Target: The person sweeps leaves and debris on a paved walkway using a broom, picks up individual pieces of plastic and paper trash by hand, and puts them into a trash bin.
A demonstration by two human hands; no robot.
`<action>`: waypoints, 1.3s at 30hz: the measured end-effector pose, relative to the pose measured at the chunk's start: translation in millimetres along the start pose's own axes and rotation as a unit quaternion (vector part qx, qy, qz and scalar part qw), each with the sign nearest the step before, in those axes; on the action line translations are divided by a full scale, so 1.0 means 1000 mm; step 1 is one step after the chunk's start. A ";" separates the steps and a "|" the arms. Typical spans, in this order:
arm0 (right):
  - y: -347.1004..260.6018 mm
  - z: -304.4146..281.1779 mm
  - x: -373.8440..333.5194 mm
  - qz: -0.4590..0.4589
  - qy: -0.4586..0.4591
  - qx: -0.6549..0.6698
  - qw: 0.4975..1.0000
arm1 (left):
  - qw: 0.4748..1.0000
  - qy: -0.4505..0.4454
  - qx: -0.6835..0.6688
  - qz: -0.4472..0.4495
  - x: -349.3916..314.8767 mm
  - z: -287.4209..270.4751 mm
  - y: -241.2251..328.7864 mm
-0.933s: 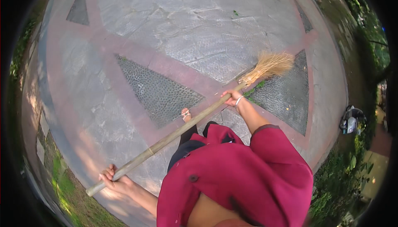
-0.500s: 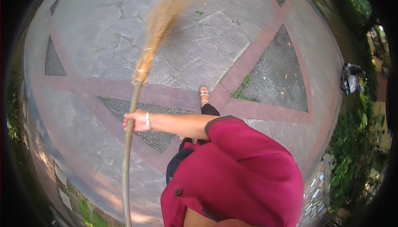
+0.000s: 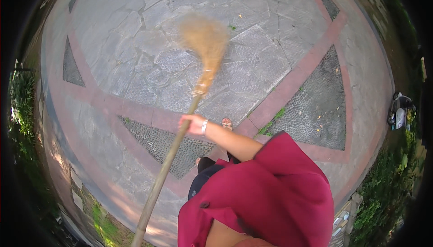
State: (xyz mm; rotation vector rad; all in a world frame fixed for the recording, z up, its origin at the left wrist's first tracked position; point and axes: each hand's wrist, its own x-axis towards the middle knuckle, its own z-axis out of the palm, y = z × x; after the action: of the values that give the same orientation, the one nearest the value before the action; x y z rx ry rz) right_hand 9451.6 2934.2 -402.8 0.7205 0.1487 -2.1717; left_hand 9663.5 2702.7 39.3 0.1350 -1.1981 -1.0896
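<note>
My right hand (image 3: 193,124) is closed around the long wooden handle of a broom (image 3: 164,170), gripping it a little below the bound neck. A pale band circles that wrist. The broom slants from the lower left edge up to the middle of the view. Its straw-coloured bristles (image 3: 208,44) are smeared by motion over the grey stone paving (image 3: 153,39). Shiny wrapping binds the bristles to the handle. My left hand is out of view, and the handle's upper end runs past the lower edge.
Reddish bands cross the paving around triangular pebble patches (image 3: 311,107). My sandalled foot (image 3: 227,123) stands beside the broom. Small green weeds (image 3: 273,123) grow along a joint. Shrubs (image 3: 376,202) and a parked scooter (image 3: 400,111) line the right side.
The bristles have swept to the right and slightly down in view. My right hand has moved right with the handle, which now leans more.
</note>
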 end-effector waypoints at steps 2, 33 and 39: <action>-0.083 -0.038 -0.054 -0.102 0.000 0.017 0.995 | 0.994 0.008 -0.013 -0.110 -0.035 0.040 -0.033; -0.427 0.289 0.094 0.166 -0.052 -0.071 0.982 | 0.987 0.101 0.119 -0.037 -0.104 0.325 -0.097; -0.508 0.301 0.133 0.162 -0.048 -0.146 0.975 | 0.987 0.050 0.095 0.120 -0.205 0.507 -0.043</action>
State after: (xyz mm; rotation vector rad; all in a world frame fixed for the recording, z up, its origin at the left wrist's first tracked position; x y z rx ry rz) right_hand 8873.4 3074.6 -292.9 0.4368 0.2732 -1.8193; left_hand 9244.2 3052.8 87.0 0.1858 -1.1921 -0.7483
